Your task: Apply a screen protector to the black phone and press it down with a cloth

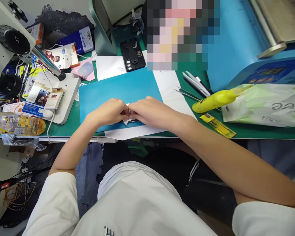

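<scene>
My left hand (113,111) and my right hand (151,112) meet over a blue mat (100,93), fingers curled and fingertips touching or nearly so. A crumpled bit of white tissue (127,122) pokes out below the fingertips, and my left hand appears to pinch it. Under both hands lies a flat, dark-edged object (137,121); most of it is covered, so its kind cannot be made out. The right hand is closed too, but its fingers hide what they hold. White paper (137,131) shows beneath the mat's near edge.
A black phone case (132,55) lies behind the mat. On the right are tweezers (188,94), a yellow squeeze bottle (211,101), a plastic packet (265,105) and a large blue machine (232,42). Leftward stand a microscope stand (70,93), boxes and a plastic bottle (17,124).
</scene>
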A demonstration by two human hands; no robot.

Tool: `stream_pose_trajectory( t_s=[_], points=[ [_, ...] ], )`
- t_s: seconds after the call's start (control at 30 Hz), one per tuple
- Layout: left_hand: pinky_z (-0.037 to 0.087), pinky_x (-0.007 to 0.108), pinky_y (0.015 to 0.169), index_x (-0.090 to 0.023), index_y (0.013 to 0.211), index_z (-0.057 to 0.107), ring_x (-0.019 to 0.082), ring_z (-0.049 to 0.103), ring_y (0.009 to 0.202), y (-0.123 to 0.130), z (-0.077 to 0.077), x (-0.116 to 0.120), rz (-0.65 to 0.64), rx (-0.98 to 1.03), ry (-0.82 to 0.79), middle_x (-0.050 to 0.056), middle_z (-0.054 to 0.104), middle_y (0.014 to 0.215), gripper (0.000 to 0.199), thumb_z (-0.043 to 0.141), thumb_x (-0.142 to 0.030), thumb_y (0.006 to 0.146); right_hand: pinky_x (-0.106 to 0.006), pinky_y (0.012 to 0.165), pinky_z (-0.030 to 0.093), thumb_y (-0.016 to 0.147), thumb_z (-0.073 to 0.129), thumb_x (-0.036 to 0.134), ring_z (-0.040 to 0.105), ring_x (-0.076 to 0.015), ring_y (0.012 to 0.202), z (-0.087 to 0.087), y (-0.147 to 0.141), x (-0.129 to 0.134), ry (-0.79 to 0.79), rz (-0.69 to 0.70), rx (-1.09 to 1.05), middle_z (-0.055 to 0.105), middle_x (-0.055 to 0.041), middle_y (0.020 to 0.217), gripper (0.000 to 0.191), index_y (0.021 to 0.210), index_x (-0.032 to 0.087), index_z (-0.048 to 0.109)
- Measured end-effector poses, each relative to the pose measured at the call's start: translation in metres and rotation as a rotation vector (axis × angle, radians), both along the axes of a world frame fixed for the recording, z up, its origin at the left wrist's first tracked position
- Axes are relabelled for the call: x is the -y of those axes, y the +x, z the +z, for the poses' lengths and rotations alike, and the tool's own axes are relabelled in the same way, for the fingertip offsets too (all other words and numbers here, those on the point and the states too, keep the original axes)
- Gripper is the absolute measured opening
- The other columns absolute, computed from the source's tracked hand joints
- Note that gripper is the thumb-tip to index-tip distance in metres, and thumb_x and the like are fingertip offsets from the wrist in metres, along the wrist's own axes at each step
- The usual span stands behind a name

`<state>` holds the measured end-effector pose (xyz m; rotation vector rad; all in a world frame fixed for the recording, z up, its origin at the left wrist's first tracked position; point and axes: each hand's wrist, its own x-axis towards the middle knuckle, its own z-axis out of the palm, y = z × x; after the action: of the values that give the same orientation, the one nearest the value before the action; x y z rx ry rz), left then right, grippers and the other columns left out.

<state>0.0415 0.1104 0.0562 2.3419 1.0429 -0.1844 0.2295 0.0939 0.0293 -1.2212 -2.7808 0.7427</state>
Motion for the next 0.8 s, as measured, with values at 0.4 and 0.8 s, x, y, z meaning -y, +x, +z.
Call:
stream_pose_trajectory(
  t_s=[0.4,0.8],
  points=[
    [0.036,0.030,0.067,-0.020,0.077,0.075,0.015,0.056,0.065,0.000,0.006,-0.003,0.028,0.002,-0.064,0.000,0.073,0.071,0.019,0.061,-0.021,0.090,-0.034,0.071,0.026,0.105,0.045,0.025,0.066,-0.0238,0.085,-0.001,-0.001,-0.004,0.026,-0.001,-0.015,0.076,-0.0061,0.093,0.023,0.087,0.021,0.059],
    [0.031,0.035,0.073,-0.020,0.082,0.073,0.023,0.059,0.086,0.009,0.007,0.020,-0.065,-0.117,0.129,0.003,0.077,0.085,0.018,0.060,-0.017,0.095,-0.036,0.073,0.030,0.103,0.048,0.027,0.067,-0.0242,0.086,-0.004,0.006,0.015,0.017,-0.013,-0.041,0.075,-0.0054,0.088,0.023,0.085,0.021,0.062]
  ],
)
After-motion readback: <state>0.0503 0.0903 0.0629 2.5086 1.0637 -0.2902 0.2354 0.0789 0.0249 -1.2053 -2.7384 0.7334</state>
